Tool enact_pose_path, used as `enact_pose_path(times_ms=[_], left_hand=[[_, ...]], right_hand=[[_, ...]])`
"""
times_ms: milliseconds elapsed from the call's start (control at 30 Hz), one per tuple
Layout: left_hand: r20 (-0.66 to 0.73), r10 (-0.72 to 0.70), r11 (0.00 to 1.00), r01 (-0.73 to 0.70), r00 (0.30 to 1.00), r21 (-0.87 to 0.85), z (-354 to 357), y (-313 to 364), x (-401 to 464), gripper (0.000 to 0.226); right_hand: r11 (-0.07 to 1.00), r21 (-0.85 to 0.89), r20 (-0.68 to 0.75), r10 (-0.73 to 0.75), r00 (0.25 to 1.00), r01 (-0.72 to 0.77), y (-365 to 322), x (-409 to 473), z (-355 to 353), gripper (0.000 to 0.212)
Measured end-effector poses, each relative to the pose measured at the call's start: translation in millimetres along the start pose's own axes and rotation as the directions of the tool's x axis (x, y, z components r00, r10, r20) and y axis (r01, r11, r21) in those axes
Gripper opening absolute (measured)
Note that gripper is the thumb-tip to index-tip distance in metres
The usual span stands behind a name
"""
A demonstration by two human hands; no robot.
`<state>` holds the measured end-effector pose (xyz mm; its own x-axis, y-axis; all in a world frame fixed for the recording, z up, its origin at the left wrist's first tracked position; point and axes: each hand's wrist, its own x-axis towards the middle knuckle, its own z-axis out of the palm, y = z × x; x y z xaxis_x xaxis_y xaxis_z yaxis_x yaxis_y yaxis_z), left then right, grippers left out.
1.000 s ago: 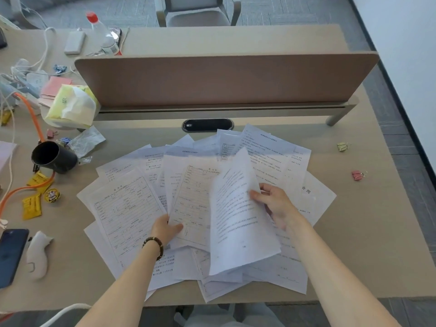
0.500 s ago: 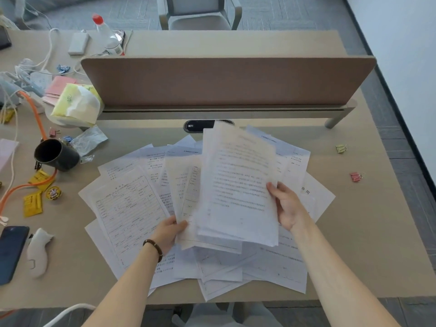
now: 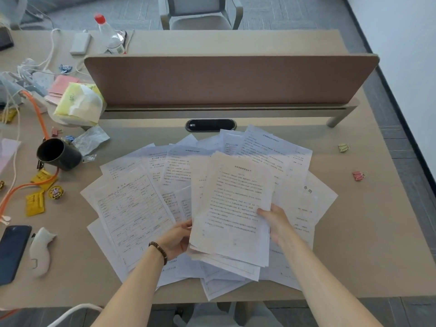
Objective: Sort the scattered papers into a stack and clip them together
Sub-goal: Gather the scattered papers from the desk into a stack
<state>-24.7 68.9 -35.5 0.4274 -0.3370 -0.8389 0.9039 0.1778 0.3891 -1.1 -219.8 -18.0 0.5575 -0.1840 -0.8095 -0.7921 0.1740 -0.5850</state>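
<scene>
- Beige laminate desk (image 3: 354,244) filled most of the view, with a brown felt divider panel (image 3: 231,79) standing upright across its far side.
- White printed paper sheets, scattered (image 3: 132,208), lay fanned and overlapping across the desk's middle, some hanging over the near edge.
- Gathered bundle of white printed sheets (image 3: 233,208) was held raised above the scattered ones, its edges uneven, the top page facing the camera.
- Left hand (image 3: 175,239), a dark beaded bracelet (image 3: 158,251) on its wrist, gripped the bundle's lower left edge; fingers curled behind the paper, thumb at the front.
- Right hand (image 3: 276,223) gripped the bundle's right edge, thumb laid over the front page, remaining fingers hidden behind.
- Yellow and white crumpled plastic bag (image 3: 80,102) sat at the divider's left end.
- Black cylindrical mug (image 3: 59,154) lay on its side left of the papers, beside an orange cable (image 3: 35,109).
- Dark smartphone (image 3: 13,253) rested flat near the desk's left edge, with a white handheld device (image 3: 40,251) just beside it.
- Pink binder clip (image 3: 358,175) and yellow-green binder clip (image 3: 343,147) lay on bare desk right of the papers, apart from each other and clear of the sheets.
</scene>
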Motion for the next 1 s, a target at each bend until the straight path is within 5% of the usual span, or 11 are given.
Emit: enact_pose_path(times_ms=[233,600,1000], left_hand=[[-0.028,0.019,0.988,-0.023,0.999,-0.15,7,11,8,0.037],[-0.084,0.096,0.995,-0.099,0.992,-0.028,17,20,47,0.031],[-0.157,0.393,0.916,-0.37,0.906,0.156,16,26,85,0.021]], right_hand=[[0.991,-0.103,0.008,-0.085,0.996,0.085,4,0,1,0.023],[0.979,-0.12,0.076,-0.159,0.984,0.167,20,18,22,0.022],[0.871,-0.151,-0.019,-0.475,0.88,0.467,23,63,24,0.009]])
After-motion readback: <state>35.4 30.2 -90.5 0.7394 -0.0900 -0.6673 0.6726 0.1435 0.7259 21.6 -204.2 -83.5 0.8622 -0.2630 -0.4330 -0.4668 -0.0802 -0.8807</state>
